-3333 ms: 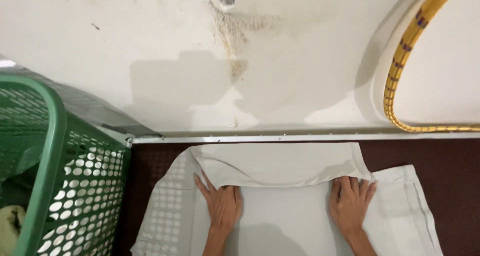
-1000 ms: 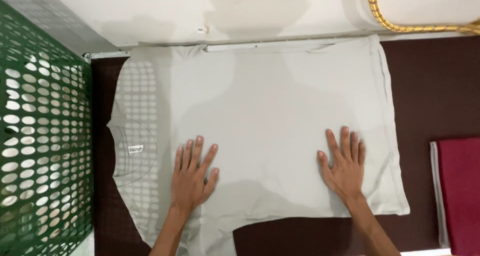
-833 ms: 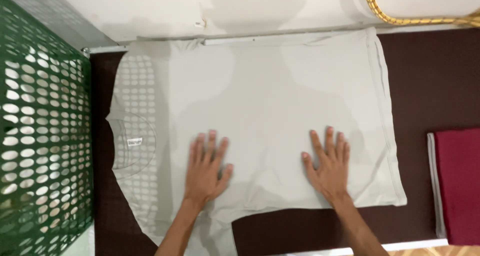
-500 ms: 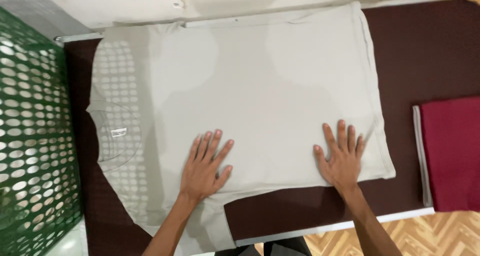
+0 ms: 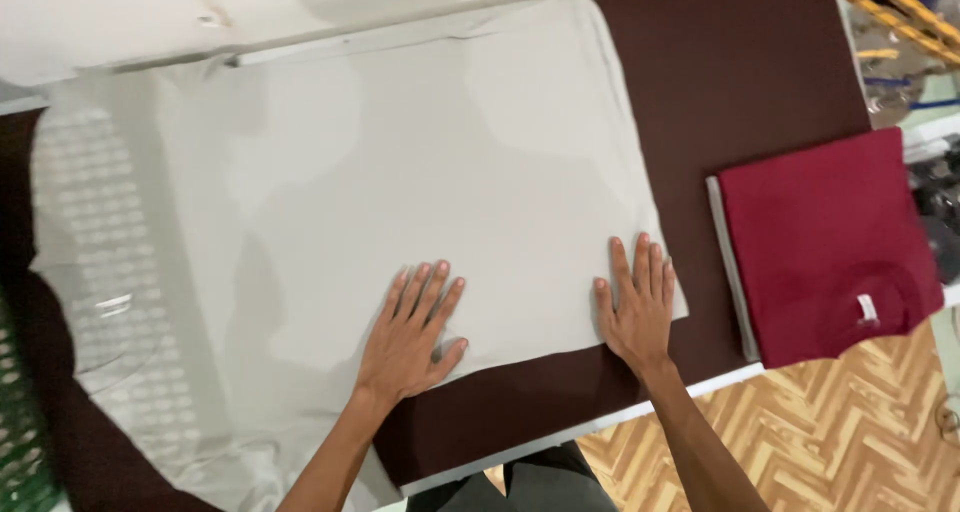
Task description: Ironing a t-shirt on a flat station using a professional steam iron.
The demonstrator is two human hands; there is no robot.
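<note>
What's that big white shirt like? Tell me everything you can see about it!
The white shirt is a pale, soft-looking cloth tee spread flat on the dark brown table. It looks smooth, with its neck end pointing left, where dotted shadows fall on it. One corner hangs off the near edge. The left hand and right hand press flat on its near part. A folded red shirt lies apart, to its right.
</note>
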